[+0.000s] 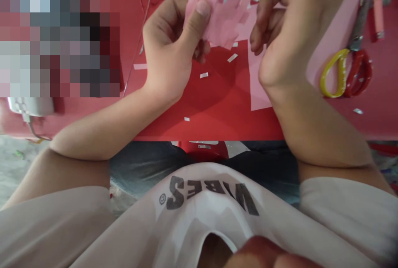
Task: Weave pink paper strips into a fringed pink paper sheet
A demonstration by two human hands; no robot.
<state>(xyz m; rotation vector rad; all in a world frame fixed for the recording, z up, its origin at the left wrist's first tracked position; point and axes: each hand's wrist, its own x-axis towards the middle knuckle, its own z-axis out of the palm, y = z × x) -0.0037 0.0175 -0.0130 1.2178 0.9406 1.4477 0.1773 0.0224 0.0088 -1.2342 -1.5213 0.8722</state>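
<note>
The left hand [169,48] pinches a fringed pink paper [214,11] between thumb and curled fingers, above the red tabletop [214,114]. The right hand [298,23] curls narrowly just beside the strips; whether it grips them cannot be told. Small paper scraps [231,57] lie below, and scissors [345,73] with yellow and red handles lie right of that hand.

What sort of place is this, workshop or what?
Probably an informal craft spot, perhaps at home, not a workshop: a red tabletop dotted with small paper scraps, pink paper strips being handled, and scissors with yellow and red handles.
</note>
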